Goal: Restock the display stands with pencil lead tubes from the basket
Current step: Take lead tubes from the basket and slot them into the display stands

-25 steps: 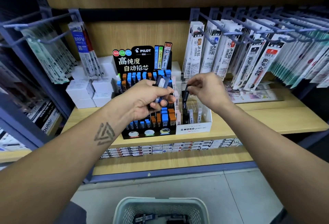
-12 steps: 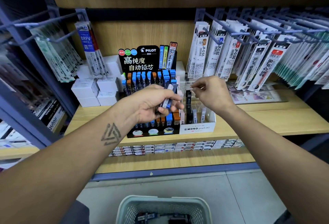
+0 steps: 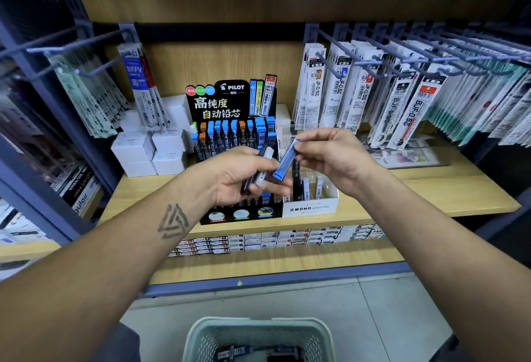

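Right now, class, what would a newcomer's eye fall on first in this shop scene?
Centre frame, the right hand pinches a blue lead tube by its top, while the left hand grips a few more tubes. Behind them on the wooden shelf stands the black Pilot display stand, and the pale basket sits on the floor below.

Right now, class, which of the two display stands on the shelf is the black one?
The PILOT stand on the left: black with white lettering and rows of blue and orange tubes. The MONO stand beside it is white.
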The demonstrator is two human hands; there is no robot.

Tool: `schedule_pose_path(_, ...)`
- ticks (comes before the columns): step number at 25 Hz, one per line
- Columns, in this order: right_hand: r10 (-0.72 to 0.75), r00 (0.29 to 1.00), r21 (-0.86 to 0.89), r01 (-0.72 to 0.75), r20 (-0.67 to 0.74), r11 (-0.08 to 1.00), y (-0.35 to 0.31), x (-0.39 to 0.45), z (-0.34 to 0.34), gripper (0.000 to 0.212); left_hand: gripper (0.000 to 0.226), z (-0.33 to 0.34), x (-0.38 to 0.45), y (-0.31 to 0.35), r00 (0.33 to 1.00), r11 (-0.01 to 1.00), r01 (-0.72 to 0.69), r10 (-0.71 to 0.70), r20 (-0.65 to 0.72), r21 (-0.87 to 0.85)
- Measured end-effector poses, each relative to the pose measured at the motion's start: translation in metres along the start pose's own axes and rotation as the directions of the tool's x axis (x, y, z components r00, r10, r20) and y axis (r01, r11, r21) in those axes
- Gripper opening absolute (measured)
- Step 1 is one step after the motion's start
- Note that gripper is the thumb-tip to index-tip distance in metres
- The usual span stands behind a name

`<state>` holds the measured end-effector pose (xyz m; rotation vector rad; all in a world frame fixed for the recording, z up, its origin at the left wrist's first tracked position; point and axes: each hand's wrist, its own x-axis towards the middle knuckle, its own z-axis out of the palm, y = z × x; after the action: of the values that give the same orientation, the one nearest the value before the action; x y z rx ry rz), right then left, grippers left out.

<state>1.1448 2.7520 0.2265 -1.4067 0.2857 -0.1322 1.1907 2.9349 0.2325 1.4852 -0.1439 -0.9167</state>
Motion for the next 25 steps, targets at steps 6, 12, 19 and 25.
schedule_pose_path(6, -0.060, 0.993, 0.051, 0.055, 0.104, 0.997, -0.003, -0.003, 0.002, 0.020, 0.018, -0.011, 0.009, 0.004, 0.995, 0.981, -0.027, 0.008, -0.097, -0.194)
schedule_pose_path(12, -0.193, 0.958, -0.216, 0.238, 0.213, 0.947, 0.003, -0.003, 0.034, 0.010, 0.010, -0.033, -0.003, 0.012, 0.910, 0.964, -0.264, 0.254, -0.326, 0.015)
schedule_pose_path(19, -0.156, 0.951, -0.520, 0.279, 0.268, 0.808, -0.002, -0.009, 0.049, 0.023, 0.012, -0.027, -0.010, 0.011, 0.838, 0.875, -0.373, 0.461, -0.293, 0.309)
schedule_pose_path(25, -0.307, 0.946, -0.285, 0.267, -0.104, 0.921, -0.027, 0.015, 0.009, 0.013, 0.012, -0.049, -0.002, 0.023, 0.830, 0.915, -0.403, 0.379, -0.409, 0.032)
